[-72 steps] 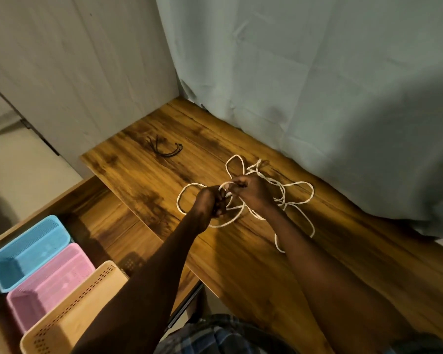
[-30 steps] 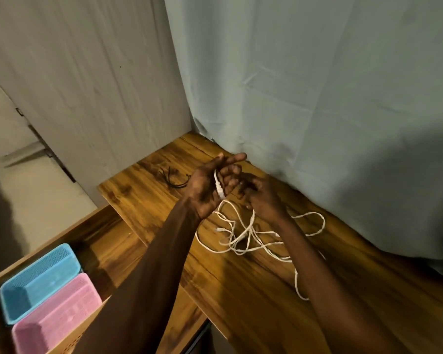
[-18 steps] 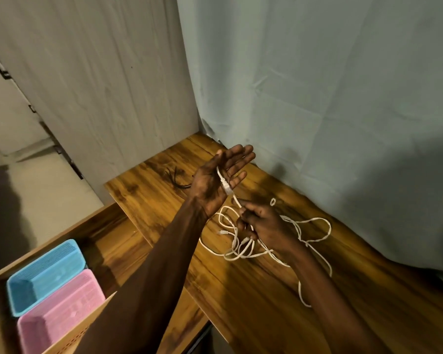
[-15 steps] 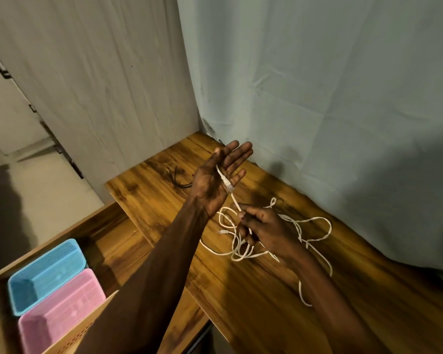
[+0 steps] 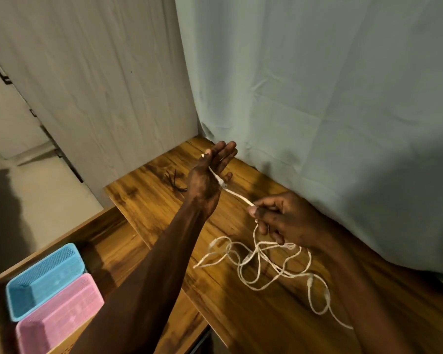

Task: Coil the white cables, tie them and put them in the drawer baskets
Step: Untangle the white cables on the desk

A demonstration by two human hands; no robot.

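The left hand (image 5: 207,180) is raised above the far left corner of the wooden surface (image 5: 241,315), palm up, its fingers straight and spread. The plug end of a white cable (image 5: 258,259) lies across that palm, and the cable runs on between the fingers towards a fingertip. The right hand (image 5: 283,221) hovers near the far edge of the surface, close to the curtain (image 5: 317,98), and pinches the same cable between thumb and forefinger, so a short taut stretch spans the gap between the two hands. Below the right hand the cable drops into a loose tangle of loops on the middle of the surface, with one strand trailing towards the right edge. A small bundle of black ties (image 5: 175,183) lies near the far left corner, just behind the left wrist. At the near left, the open drawer (image 5: 108,241) holds a blue basket (image 5: 45,279) and a pink basket (image 5: 59,315) side by side, touching.
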